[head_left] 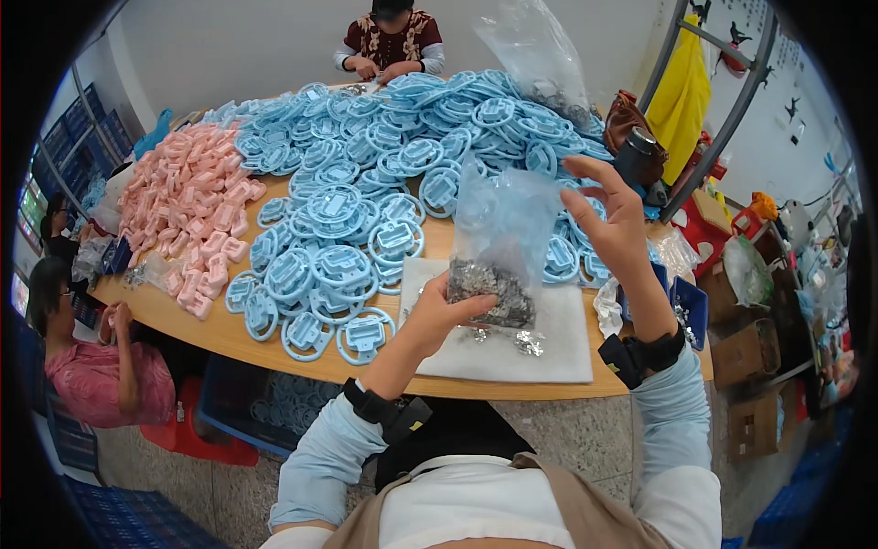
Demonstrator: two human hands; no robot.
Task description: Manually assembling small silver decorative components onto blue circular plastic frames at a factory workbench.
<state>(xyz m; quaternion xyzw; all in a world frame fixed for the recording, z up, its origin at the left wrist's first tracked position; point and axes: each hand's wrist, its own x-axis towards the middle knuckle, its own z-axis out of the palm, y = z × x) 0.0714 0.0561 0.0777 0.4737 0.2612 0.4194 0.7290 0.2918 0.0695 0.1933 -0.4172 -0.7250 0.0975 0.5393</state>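
The person's white shirt (476, 499) and brown vest (581, 503) lie nearest, with light blue sleeves (679, 412) reaching forward from them to black wristbands (389, 414). Just beyond, above the white mat (567, 352), is the clear bag (506, 220): thin, slightly cloudy plastic, limp and wrinkled in its upper part, its bottom bulging with small, shiny, silver-grey metal pieces (512, 306). The left hand (450, 316) reaches in over the mat's left part and grips the bag low down, thumb laid across the front, fingers behind it. The right hand (608, 215) is raised above the mat's right side, beside the bag's top edge, fingers loosely curled and thumb well apart; whether a fingertip touches the plastic I cannot tell. Loose flakes (529, 343) glint on the mat. Behind and left of it are heaped blue rings (338, 265), with pink parts (183, 197) farther left. A co-worker (391, 41) sits farthest beyond the mat.
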